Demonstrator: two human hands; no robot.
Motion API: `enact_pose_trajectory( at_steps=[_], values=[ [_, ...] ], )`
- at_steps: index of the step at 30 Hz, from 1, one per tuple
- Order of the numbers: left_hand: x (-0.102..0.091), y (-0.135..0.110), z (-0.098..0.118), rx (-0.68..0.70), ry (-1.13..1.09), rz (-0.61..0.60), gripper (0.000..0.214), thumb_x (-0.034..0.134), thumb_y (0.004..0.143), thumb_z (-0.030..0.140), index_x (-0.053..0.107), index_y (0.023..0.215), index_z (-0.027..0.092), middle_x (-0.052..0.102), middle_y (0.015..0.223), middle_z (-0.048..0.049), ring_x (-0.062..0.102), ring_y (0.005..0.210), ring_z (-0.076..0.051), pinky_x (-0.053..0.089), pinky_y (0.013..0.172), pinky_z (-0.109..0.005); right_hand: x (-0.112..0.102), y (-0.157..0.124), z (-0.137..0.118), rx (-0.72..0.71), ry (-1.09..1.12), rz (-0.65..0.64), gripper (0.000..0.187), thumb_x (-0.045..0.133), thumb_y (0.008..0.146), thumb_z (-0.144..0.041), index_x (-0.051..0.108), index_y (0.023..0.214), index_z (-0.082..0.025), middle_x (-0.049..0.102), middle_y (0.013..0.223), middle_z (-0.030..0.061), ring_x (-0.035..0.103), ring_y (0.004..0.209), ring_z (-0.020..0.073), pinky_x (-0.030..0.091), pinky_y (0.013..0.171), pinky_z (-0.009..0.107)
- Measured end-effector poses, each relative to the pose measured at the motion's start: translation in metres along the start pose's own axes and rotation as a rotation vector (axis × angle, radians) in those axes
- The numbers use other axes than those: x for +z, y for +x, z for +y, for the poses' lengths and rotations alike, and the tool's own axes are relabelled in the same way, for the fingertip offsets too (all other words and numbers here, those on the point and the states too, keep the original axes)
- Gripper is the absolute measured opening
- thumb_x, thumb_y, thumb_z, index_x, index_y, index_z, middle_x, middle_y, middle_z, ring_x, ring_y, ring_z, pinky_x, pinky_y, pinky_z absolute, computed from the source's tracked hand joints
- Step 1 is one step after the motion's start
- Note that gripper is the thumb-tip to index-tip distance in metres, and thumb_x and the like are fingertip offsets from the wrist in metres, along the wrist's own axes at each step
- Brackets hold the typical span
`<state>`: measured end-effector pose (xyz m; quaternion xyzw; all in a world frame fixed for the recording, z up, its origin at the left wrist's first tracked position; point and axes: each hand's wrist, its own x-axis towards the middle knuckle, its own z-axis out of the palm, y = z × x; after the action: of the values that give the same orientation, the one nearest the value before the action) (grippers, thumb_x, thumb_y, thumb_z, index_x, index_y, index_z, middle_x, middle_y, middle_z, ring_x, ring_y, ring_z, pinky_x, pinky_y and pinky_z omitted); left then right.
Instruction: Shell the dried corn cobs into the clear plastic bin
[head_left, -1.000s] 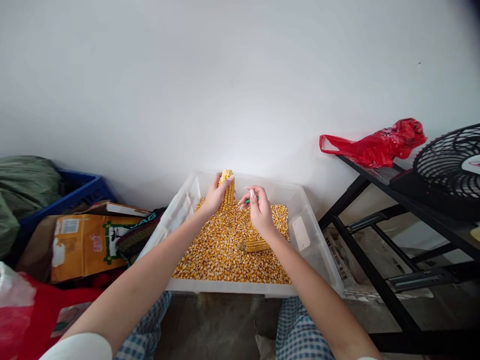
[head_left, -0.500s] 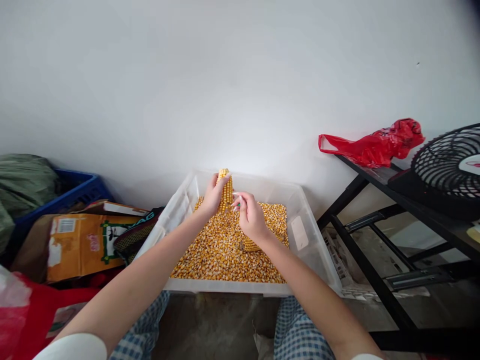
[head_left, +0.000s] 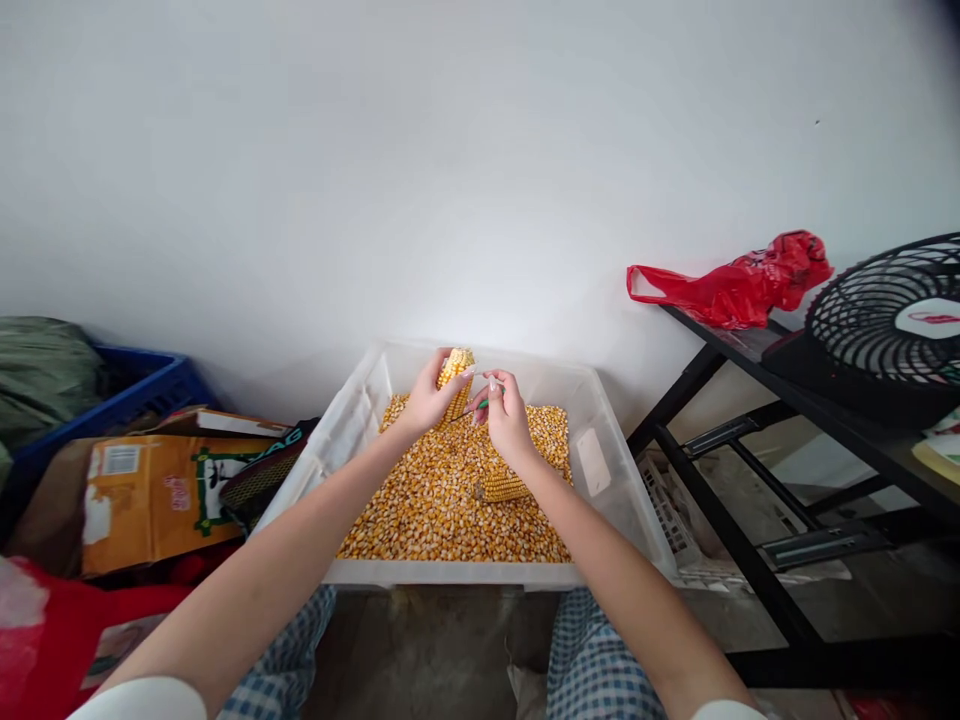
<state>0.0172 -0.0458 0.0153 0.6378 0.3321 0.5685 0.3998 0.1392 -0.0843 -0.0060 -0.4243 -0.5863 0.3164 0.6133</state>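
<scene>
- L hand (head_left: 427, 402) grips tilted corn cob (head_left: 460, 361).
- R hand (head_left: 510, 425), pinching green tool (head_left: 483, 404), just R of cob.
- 2nd cob (head_left: 502, 488) lies on kernels (head_left: 442, 510), nearer than both hands.

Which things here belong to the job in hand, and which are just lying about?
The job: held corn cob; green tool, mostly hidden; second cob; loose kernels; plastic tub.

Lying about: fan; red bag beside it; orange box; blue crate.

A corn cob (head_left: 502, 488) lies on kernels (head_left: 442, 515) in a bin (head_left: 465, 572), between a carton (head_left: 154, 490) left and a table (head_left: 847, 432) right.
</scene>
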Motion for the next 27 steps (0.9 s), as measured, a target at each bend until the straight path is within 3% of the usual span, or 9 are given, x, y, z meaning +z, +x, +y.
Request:
enact_pose_trajectory(
  at_steps=[5,9,22,27],
  values=[
    [-0.001,0.003,-0.006,-0.223,-0.243,-0.024,0.037,0.056,0.074,0.047,0.048,0.099,0.022,0.055,0.064,0.0019,0.056,0.050,-0.013,0.043,0.048,-0.023,0.000,-0.005,-0.007,-0.112,-0.005,0.033,0.022,0.032,0.092,-0.038,0.043,0.103,-0.021,0.055,0.066,-0.0031,0.053,0.052,0.0082,0.047,0.055,0.022],
    [-0.006,0.008,-0.012,-0.304,-0.355,0.019,0.043,0.054,0.073,0.053,0.043,0.100,0.022,0.057,0.062,0.0012,0.058,0.047,-0.016,0.044,0.041,-0.024,0.000,-0.008,-0.010,-0.195,-0.017,0.044,0.020,0.033,0.093,-0.034,0.042,0.104,-0.021,0.058,0.071,-0.0015,0.055,0.056,0.0083,0.048,0.058,0.023],
    [-0.007,0.010,-0.016,-0.312,-0.400,0.070,0.041,0.058,0.071,0.051,0.044,0.095,0.021,0.056,0.063,0.0019,0.058,0.048,-0.014,0.046,0.043,-0.024,0.003,-0.016,-0.005,-0.318,-0.113,-0.058,0.021,0.033,0.093,-0.028,0.047,0.107,-0.022,0.059,0.080,0.0027,0.058,0.071,0.0115,0.051,0.069,0.027],
    [-0.004,0.008,-0.012,-0.312,-0.378,0.063,0.043,0.057,0.071,0.052,0.044,0.098,0.021,0.054,0.063,0.0026,0.056,0.045,-0.013,0.044,0.041,-0.023,0.005,-0.014,-0.007,-0.241,-0.075,-0.047,0.021,0.033,0.093,-0.030,0.047,0.106,-0.022,0.059,0.077,0.0014,0.057,0.064,0.0102,0.050,0.065,0.026]
  ],
)
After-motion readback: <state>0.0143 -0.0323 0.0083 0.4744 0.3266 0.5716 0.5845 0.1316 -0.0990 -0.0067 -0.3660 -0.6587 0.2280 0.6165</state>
